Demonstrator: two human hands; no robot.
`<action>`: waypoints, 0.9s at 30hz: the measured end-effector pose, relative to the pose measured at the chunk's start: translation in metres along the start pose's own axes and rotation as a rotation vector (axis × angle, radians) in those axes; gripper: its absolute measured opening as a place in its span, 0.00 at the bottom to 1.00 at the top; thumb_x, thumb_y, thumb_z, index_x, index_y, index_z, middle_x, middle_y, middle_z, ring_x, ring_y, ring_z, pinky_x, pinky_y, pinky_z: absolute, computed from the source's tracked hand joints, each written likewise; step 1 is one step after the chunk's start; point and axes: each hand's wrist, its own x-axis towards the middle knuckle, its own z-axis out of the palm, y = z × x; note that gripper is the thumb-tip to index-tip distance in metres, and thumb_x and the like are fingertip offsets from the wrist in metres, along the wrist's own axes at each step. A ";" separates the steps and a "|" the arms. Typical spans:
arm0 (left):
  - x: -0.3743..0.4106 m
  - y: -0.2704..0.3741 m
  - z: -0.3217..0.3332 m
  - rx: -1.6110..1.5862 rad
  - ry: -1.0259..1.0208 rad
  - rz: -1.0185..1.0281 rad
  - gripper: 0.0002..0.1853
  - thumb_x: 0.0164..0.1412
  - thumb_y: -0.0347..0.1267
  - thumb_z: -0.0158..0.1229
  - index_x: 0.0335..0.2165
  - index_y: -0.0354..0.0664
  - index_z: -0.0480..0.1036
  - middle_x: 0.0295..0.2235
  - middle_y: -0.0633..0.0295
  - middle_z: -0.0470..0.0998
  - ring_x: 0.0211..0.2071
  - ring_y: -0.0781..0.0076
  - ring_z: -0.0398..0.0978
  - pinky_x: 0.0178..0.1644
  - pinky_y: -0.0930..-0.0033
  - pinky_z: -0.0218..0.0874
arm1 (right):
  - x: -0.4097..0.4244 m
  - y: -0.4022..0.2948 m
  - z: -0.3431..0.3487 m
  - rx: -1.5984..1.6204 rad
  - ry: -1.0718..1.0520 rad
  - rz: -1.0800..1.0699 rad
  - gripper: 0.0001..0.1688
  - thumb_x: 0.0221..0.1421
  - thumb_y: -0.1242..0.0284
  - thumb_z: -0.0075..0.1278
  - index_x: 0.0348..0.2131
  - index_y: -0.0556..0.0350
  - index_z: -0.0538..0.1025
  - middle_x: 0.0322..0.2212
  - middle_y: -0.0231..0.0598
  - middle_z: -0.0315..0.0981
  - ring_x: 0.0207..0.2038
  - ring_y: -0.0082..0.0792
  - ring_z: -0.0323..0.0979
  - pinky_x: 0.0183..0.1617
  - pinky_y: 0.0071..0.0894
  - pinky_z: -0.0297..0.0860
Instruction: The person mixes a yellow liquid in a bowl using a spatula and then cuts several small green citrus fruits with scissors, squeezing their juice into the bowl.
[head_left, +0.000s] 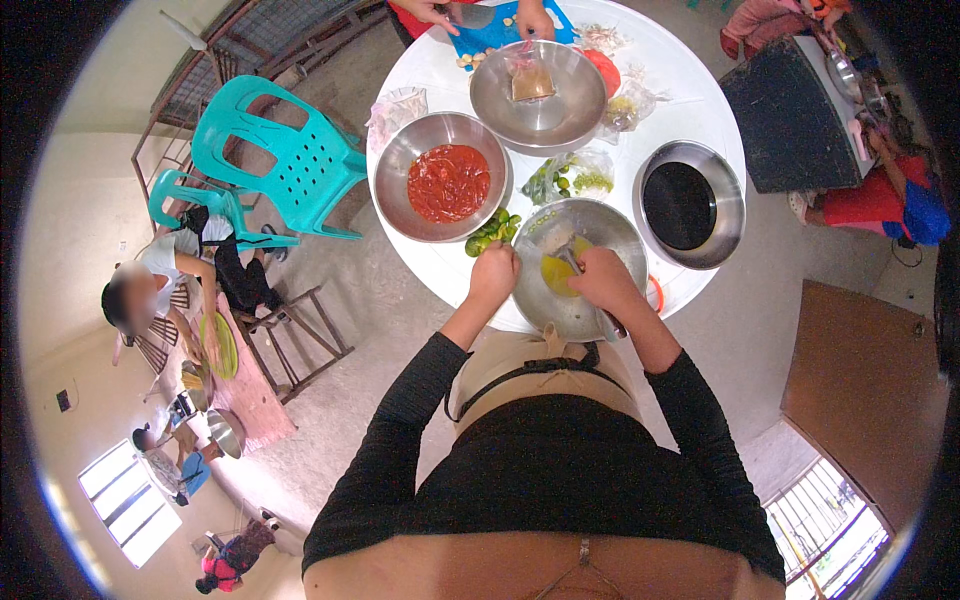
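A steel mixing bowl (630, 232) with yellow liquid (557, 276) in its bottom stands at the near edge of the round white table, in front of my waist. My left hand (495, 271) is closed at the bowl's left rim. Inside the bowl, my right hand (607, 279) grips a metal utensil (570, 260); its brown handle sticks out below my wrist, and its head is partly hidden. Squeezed green citrus halves (491, 232) lie beside my left hand. Behind the bowl sits a clear plastic bag (566, 176) of small green citrus fruit.
On the white table (442, 271) are bowls of red sauce (448, 184) and dark liquid (679, 205), and one holding a brown packet (532, 82). Across it, another person's hands hold a knife (472, 15) over a blue cutting board (487, 37). Teal chairs (300, 161) stand left.
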 end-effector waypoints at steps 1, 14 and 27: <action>0.000 -0.001 0.001 0.008 0.004 0.008 0.08 0.45 0.27 0.47 0.20 0.31 0.69 0.22 0.45 0.69 0.23 0.49 0.70 0.29 0.56 0.63 | -0.001 -0.001 -0.001 0.005 0.013 -0.011 0.16 0.31 0.69 0.53 0.21 0.66 0.72 0.22 0.55 0.69 0.28 0.50 0.69 0.34 0.40 0.65; 0.000 -0.002 0.001 0.033 -0.024 0.022 0.09 0.45 0.28 0.47 0.21 0.31 0.69 0.23 0.43 0.69 0.24 0.49 0.70 0.29 0.56 0.63 | 0.000 -0.005 -0.007 -0.016 -0.101 0.039 0.19 0.34 0.65 0.52 0.25 0.64 0.72 0.25 0.53 0.70 0.31 0.50 0.69 0.37 0.42 0.65; 0.014 0.011 -0.012 0.032 0.028 0.059 0.22 0.45 0.27 0.48 0.43 0.30 0.62 0.31 0.44 0.69 0.33 0.49 0.69 0.38 0.59 0.61 | -0.007 0.004 -0.006 0.032 -0.019 -0.060 0.17 0.34 0.64 0.51 0.21 0.63 0.73 0.21 0.53 0.69 0.27 0.49 0.69 0.34 0.41 0.65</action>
